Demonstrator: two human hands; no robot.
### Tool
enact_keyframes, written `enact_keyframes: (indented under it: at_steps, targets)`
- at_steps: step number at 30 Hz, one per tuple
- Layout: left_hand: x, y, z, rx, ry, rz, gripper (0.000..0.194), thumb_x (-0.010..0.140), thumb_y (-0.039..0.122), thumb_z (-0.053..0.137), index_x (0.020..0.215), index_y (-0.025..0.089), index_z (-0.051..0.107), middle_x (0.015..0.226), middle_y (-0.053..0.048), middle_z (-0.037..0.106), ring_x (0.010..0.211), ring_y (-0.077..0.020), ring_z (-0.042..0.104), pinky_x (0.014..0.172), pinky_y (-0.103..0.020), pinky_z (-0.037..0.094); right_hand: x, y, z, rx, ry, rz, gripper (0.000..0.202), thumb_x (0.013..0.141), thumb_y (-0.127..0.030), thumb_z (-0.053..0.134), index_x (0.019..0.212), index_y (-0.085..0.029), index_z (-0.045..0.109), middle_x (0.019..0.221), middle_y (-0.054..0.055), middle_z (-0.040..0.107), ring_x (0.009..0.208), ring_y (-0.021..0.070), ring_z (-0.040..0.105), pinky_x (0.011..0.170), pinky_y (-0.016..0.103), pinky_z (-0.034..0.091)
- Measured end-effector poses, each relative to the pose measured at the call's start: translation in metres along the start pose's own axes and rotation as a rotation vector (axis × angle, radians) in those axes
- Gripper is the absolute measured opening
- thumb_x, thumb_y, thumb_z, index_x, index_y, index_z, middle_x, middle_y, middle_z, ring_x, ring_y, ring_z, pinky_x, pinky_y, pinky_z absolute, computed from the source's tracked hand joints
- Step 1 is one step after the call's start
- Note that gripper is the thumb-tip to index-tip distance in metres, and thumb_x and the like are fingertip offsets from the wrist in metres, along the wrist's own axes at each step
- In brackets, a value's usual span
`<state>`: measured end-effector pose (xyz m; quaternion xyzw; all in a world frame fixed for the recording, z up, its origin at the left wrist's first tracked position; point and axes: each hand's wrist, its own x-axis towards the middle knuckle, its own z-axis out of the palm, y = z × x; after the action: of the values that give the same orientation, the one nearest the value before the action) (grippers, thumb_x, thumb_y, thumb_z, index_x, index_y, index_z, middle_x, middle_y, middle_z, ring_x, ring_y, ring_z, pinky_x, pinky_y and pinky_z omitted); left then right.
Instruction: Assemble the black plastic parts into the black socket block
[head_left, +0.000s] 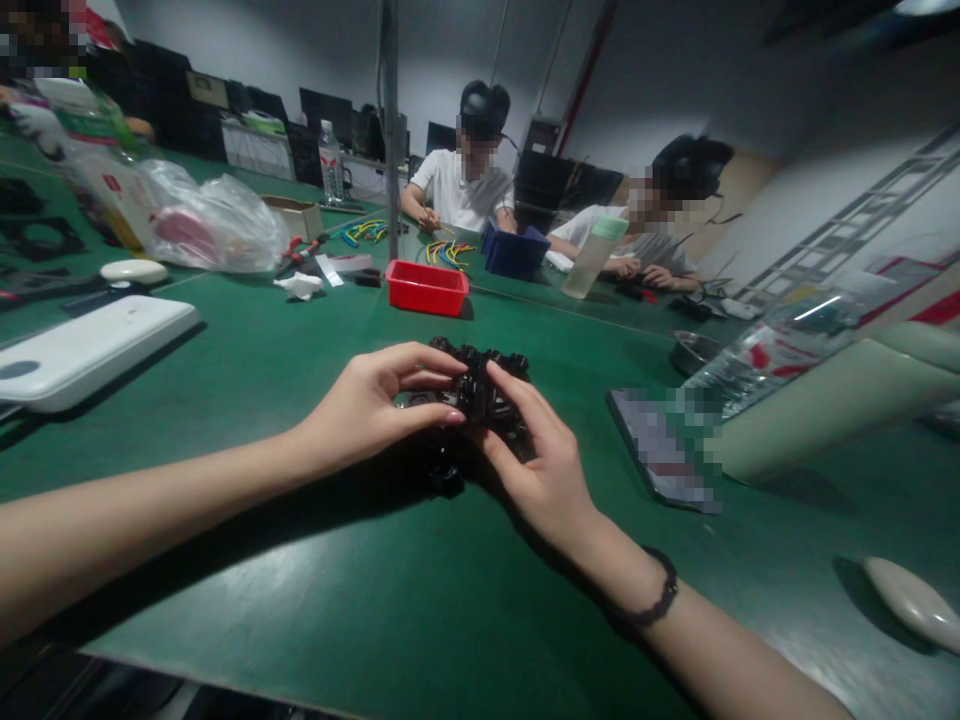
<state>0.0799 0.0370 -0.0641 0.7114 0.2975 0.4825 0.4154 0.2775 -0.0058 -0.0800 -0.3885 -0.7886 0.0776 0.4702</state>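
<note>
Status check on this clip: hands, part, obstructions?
Left hand and right hand both gripping the black plastic part on the green table. Nothing blocking.

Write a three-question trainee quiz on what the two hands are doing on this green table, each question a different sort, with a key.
1. True or false: both the left hand and the right hand touch the black plastic part.
2. Which thing lies straight beyond the black plastic part on the green table? A) red tray B) white keyboard C) metal bowl
3. Fill in: the right wrist wears a dark ____.

Key
1. True; fingers of both hands are on it.
2. A, the red tray.
3. Bracelet.
</note>
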Motion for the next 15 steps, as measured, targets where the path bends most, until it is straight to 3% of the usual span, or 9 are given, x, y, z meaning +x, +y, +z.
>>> enact_keyframes:
  at_steps: [8, 15]
  targets:
    - [0.005, -0.005, -0.005, -0.069, -0.095, -0.047, 0.038, 0.065, 0.037, 0.083, 0.094, 0.015, 0.073, 0.096, -0.007, 0.074, 0.093, -0.0246, 0.071, 0.093, -0.045, 0.058, 0.001, -0.001, -0.003, 0.033, 0.039, 0.053, 0.036, 0.088, -0.025, 0.064, 0.124, -0.027, 0.063, 0.116, 0.006, 0.068, 0.108, 0.0222, 0.065, 0.093, 0.039, 0.055]
    - [0.008, 0.001, -0.011, 0.065, -0.096, -0.046, 0.037, 0.071, 0.04, 0.079, 0.099, 0.016, 0.075, 0.096, -0.007, 0.074, 0.09, -0.0236, 0.071, 0.087, -0.039, 0.059, 0.004, 0.001, -0.005, 0.058, 0.032, 0.039, 0.032, 0.089, -0.025, 0.063, 0.121, -0.027, 0.064, 0.113, 0.007, 0.066, 0.106, 0.0213, 0.063, 0.09, 0.038, 0.055]
